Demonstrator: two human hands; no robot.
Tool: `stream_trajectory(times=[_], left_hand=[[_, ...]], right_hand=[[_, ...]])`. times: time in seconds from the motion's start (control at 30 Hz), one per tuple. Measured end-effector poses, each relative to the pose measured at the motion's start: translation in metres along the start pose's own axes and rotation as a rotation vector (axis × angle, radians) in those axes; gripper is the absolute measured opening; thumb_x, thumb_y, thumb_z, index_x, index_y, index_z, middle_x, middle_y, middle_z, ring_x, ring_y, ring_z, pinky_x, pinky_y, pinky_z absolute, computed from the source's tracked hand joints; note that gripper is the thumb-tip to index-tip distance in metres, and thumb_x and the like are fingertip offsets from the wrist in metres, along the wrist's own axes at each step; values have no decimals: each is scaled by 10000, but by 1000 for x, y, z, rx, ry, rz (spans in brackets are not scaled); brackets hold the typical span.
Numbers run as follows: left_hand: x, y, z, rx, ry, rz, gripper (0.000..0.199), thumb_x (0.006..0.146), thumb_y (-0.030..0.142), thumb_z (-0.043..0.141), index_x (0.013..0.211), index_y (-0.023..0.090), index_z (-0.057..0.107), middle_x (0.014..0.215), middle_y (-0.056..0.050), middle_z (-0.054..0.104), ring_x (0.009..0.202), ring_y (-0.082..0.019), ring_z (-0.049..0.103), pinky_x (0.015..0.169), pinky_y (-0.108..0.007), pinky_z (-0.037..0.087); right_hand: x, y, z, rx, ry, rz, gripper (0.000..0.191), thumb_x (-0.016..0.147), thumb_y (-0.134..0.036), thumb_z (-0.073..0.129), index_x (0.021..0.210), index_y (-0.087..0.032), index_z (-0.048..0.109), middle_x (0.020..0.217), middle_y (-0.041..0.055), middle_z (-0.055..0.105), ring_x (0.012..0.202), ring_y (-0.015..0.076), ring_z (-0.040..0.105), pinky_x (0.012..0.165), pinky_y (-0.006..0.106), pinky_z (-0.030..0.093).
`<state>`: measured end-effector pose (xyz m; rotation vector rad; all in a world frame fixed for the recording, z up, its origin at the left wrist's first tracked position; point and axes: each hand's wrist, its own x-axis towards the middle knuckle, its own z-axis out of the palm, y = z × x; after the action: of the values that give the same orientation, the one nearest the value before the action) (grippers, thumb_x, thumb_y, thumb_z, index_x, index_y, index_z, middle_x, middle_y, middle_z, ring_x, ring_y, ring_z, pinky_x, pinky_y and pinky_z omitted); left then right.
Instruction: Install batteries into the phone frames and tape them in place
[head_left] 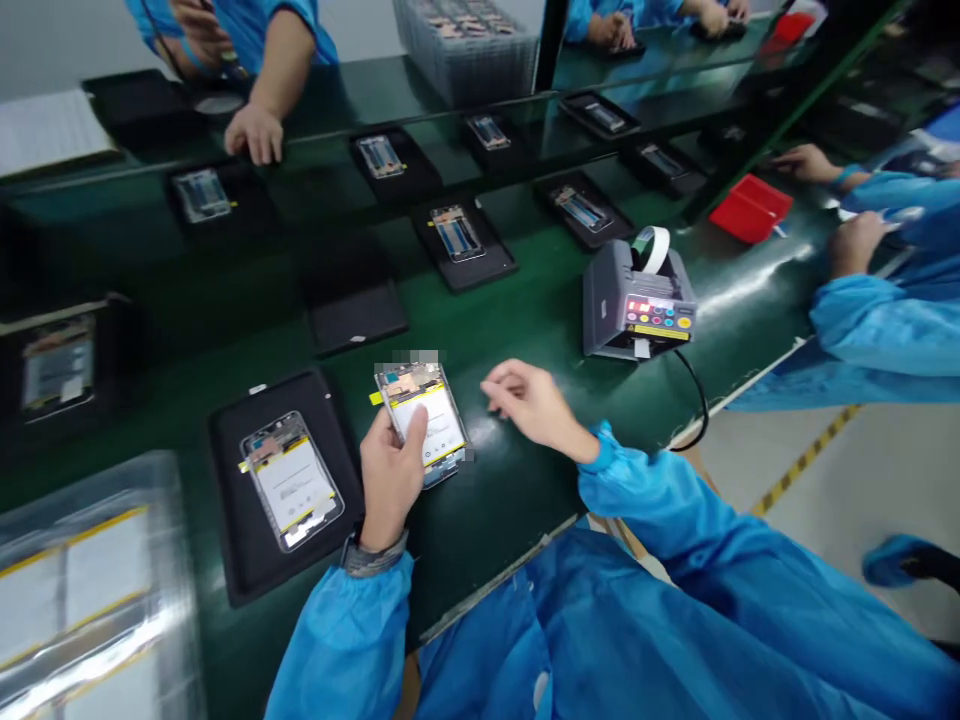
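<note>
My left hand (386,480) is wrapped round an opened phone (450,405), thumb pressed on its white battery; a yellow tab sticks out at the phone's upper left. To the right of it, my right hand (536,405) hovers above the green bench with thumb and fingertips drawn together; whatever may be between them is too small to make out. A second opened phone (300,490), also with a white battery, lies in a black tray (232,550) left of my left hand. Beyond my right hand stands a grey tape dispenser (611,300) with a lit panel.
At lower left, a clear plastic tray (176,530) holds several white batteries. More black trays with opened phones (457,235) line the bench and shelf behind. A red bin (750,210) stands at right, near a co-worker's hands (855,245). Another person's hand (255,132) rests on the shelf.
</note>
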<state>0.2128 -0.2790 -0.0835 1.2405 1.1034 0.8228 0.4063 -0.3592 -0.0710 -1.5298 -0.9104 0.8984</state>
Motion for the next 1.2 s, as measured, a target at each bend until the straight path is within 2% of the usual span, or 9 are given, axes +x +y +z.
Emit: stream_trajectory(times=[0.07,0.2,0.27,0.33,0.47,0.63,0.9,1.0,1.2], left_hand=[[1,-1,-1,-33,23,-45,466,829,491,777,1147,163,686,1065,-88,766,864,-232,734,745,-323,600],[7,-6,-2,-114,50,-174,423,839,468,770,1137,178,692,1002,-74,776,852,-242,749,737,-354,625],[8,-6,-1,-168,40,-251,428,815,457,793,1116,171,690,988,-81,779,871,-251,755,758,-371,633],[8,-5,-1,-228,-11,-301,475,771,452,831,1117,162,683,1008,-90,780,905,-260,758,795,-388,635],[6,-4,-2,-275,-113,-270,608,672,429,908,1160,156,670,1117,-106,769,975,-265,753,871,-395,623],[6,-7,-3,-230,-108,-212,611,691,453,887,1176,154,665,1166,-125,757,1008,-280,747,893,-423,613],[6,-10,-1,-269,-112,-180,649,654,473,911,1147,132,660,1172,-151,756,1055,-304,734,961,-461,575],[7,-14,-2,-302,-123,-170,644,665,465,910,1153,127,660,1217,-162,744,1107,-324,719,1011,-487,549],[10,-19,-2,-341,-91,-132,617,683,447,909,1150,129,661,1224,-161,746,1117,-338,718,1018,-512,551]], right_hand=[[-31,-6,-45,-33,167,28,390,854,-572,745,863,-192,661,665,30,692,560,155,629,533,265,507],[-73,-11,-131,-125,721,23,344,769,-495,844,797,-179,712,558,15,642,450,136,551,453,261,466],[-75,-9,-156,-113,791,49,361,709,-490,875,752,-168,717,553,29,643,436,137,549,424,257,442],[-69,-8,-167,-84,757,84,382,671,-499,886,708,-159,716,555,46,649,434,140,561,417,257,443],[-50,-8,-166,-34,689,135,434,611,-531,908,631,-155,694,553,57,652,431,144,577,418,259,465],[-43,-8,-163,13,681,170,434,579,-508,935,605,-150,691,555,65,657,432,152,593,411,260,475],[-40,-16,-151,53,803,215,186,686,-206,851,594,-138,704,523,59,619,425,112,574,462,249,482],[-41,-14,-149,1,869,160,115,613,-191,817,626,-129,720,483,4,571,413,119,532,450,251,478],[-60,-7,-134,29,775,147,203,569,-235,821,731,-126,764,463,-16,544,409,121,497,446,246,426]])
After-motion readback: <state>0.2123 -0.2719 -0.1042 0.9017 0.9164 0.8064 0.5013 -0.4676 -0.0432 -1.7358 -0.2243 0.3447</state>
